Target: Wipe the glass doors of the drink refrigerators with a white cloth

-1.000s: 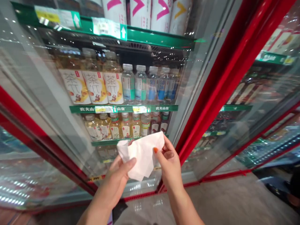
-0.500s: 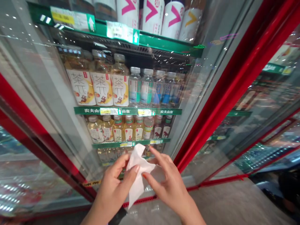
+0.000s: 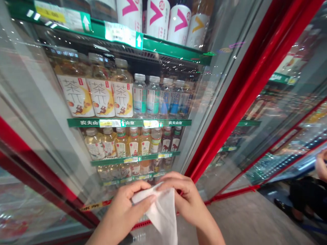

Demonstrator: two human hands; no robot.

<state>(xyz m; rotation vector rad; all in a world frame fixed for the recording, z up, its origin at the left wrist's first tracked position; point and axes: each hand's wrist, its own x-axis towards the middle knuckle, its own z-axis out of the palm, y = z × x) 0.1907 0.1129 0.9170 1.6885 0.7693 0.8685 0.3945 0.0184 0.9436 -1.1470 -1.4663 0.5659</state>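
Note:
A thin white wipe (image 3: 165,216) hangs between my two hands at the lower middle of the head view, its loose end drooping downward. My left hand (image 3: 129,204) pinches its left side, thumb on top and fingers behind. The fingers of my right hand (image 3: 182,194) curl over the top edge of the wipe and grip it there. Behind both hands stands the glass door of a drinks cooler, with tea bottles (image 3: 122,98) on a shelf inside.
Green shelf edges (image 3: 176,51) carry price tags and several rows of bottles. A red door frame (image 3: 230,112) slants along the right, and another red frame (image 3: 33,173) lies at left. At far right a person in dark clothes (image 3: 304,197) is low near the grey floor (image 3: 237,217).
My right hand has closed over the top of the wipe, whose loose end now hangs further right. The view has shifted slightly, and more of the person at right shows.

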